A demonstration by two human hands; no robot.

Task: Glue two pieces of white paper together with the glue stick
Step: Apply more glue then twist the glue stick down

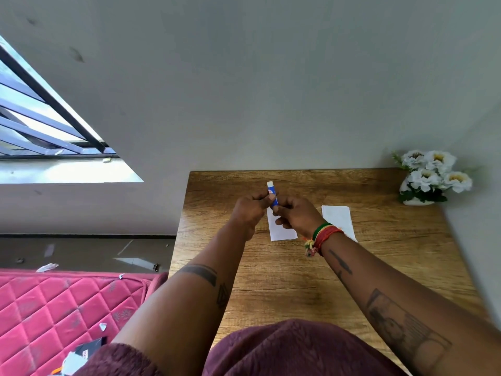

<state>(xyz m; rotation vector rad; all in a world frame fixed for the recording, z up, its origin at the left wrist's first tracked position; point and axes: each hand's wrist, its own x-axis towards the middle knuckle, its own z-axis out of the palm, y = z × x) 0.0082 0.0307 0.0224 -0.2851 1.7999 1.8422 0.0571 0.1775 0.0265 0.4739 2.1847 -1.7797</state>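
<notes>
A blue glue stick (272, 191) with a white end pointing away from me is held above the wooden table (298, 280). My left hand (250, 208) grips its middle with the thumb on top. My right hand (296, 215) pinches its near end. Under my hands lies one white paper (280, 232), partly hidden by them. A second white paper (337, 217) lies flat just to the right, behind my right wrist. Whether the stick's cap is on, I cannot tell.
A white pot of white flowers (431, 175) stands in the table's far right corner against the wall. A pink quilted mattress (62, 308) with paper scraps lies left of the table. A barred window (48, 131) is at the far left.
</notes>
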